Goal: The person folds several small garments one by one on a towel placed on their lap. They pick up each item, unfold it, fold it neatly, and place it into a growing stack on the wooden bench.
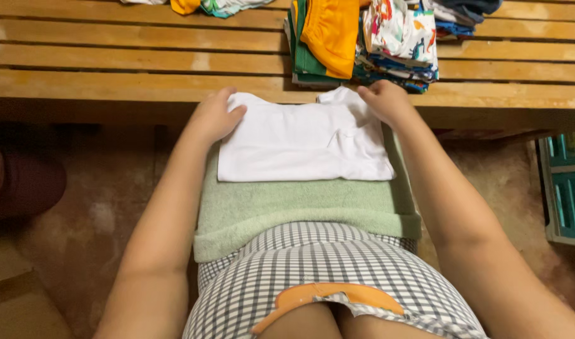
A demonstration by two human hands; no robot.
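Hands lay flat and open on the white shirt [303, 141]: left hand [215, 116], right hand [385, 100]; it maybe needed smoothing, edges lined up on the green towel [300, 207].

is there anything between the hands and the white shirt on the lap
Nothing visible. The left hand rests flat on the far left corner of the folded white shirt, and the right hand touches its far right corner. The shirt lies on a green towel across the lap.
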